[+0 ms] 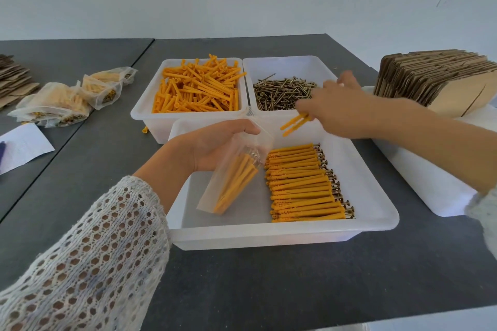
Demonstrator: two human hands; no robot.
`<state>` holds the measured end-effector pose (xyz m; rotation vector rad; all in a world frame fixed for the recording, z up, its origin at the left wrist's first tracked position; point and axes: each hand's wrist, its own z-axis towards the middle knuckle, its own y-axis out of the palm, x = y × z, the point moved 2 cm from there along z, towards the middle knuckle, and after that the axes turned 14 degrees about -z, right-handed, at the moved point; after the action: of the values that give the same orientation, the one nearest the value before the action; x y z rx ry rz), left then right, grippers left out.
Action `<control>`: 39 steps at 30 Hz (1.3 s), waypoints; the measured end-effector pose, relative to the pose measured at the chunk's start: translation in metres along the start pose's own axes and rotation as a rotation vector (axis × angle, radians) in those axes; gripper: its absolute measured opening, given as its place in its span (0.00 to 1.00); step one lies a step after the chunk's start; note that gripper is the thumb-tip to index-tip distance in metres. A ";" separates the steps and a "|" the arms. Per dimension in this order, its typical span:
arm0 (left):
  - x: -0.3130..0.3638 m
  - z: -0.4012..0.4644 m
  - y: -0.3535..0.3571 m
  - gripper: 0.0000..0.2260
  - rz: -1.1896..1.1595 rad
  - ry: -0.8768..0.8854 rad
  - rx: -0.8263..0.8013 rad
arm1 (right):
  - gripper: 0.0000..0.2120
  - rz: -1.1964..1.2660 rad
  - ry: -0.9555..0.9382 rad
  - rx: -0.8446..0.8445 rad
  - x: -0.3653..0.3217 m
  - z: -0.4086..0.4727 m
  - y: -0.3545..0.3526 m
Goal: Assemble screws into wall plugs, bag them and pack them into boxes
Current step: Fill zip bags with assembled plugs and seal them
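My left hand [212, 146] grips a clear plastic bag [234, 177] by its mouth over the near white tray [282, 228]; several orange plugs with screws stand inside the bag. My right hand [338, 110] pinches two orange assembled plugs [294, 122] above the tray's far edge, to the right of the bag's mouth. A neat row of assembled plugs [304, 185] lies in the right half of the tray.
Behind stand a bin of loose orange plugs [196, 88] and a bin of screws [282, 94]. Filled bags [64, 99] lie at the left. Flat cardboard boxes [435, 78] are stacked at the right on another white tray [419, 174]. A paper sheet [24, 145] lies far left.
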<state>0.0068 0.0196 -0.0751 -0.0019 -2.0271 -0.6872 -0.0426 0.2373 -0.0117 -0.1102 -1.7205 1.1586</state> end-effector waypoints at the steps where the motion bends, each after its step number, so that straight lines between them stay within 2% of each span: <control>1: 0.000 0.000 0.000 0.21 0.005 -0.001 0.002 | 0.13 -0.004 0.010 0.000 0.003 0.001 -0.009; 5: 0.000 0.000 0.003 0.18 0.008 -0.002 -0.017 | 0.11 0.014 -0.055 0.018 -0.012 0.009 -0.039; 7: -0.001 -0.001 0.005 0.17 0.017 0.016 -0.026 | 0.11 0.100 -0.127 0.059 -0.030 0.015 -0.049; 10: 0.000 -0.002 0.007 0.14 0.053 0.028 0.003 | 0.12 0.386 -0.274 0.031 -0.044 0.024 -0.057; 12: -0.001 -0.003 0.007 0.15 0.083 0.004 -0.006 | 0.14 0.652 -0.303 0.019 -0.040 0.025 -0.057; 15: -0.002 -0.002 0.007 0.17 0.023 -0.021 -0.074 | 0.14 1.155 -0.227 -0.011 -0.023 0.021 -0.048; 16: -0.002 -0.002 0.006 0.16 -0.002 -0.012 -0.076 | 0.14 1.235 -0.175 -0.002 -0.017 0.020 -0.042; 18: -0.001 0.000 0.004 0.14 -0.013 0.024 -0.063 | 0.15 1.166 -0.060 0.029 -0.005 0.017 -0.029; 20: 0.000 0.001 0.003 0.12 -0.005 0.041 -0.063 | 0.15 0.967 0.002 -0.034 -0.001 0.011 -0.015; 24: 0.000 0.001 0.001 0.19 -0.022 0.024 -0.058 | 0.07 0.580 -0.156 -0.432 -0.026 -0.009 0.010; 25: 0.000 0.001 0.001 0.18 -0.025 0.024 -0.053 | 0.10 0.497 -0.189 -0.475 -0.035 -0.014 0.014; 28: 0.001 0.001 0.001 0.13 -0.040 0.035 -0.032 | 0.10 0.381 -0.211 -0.411 -0.053 -0.025 0.021; 30: 0.000 0.002 0.000 0.17 -0.033 0.024 -0.019 | 0.08 0.359 -0.217 -0.373 -0.056 -0.031 0.023; 33: -0.001 0.003 -0.001 0.23 -0.006 0.022 -0.023 | 0.12 0.261 -0.249 -0.314 -0.054 -0.035 0.026; 36: 0.000 0.002 0.000 0.22 -0.004 0.024 -0.023 | 0.14 0.199 -0.290 -0.282 -0.056 -0.038 0.030; 39: 0.000 0.002 -0.001 0.22 -0.003 0.025 -0.017 | 0.11 0.182 -0.316 -0.243 -0.058 -0.039 0.034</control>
<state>0.0047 0.0200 -0.0760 -0.0004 -1.9977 -0.7024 0.0011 0.2484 -0.0756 -0.2477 -2.1657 1.1379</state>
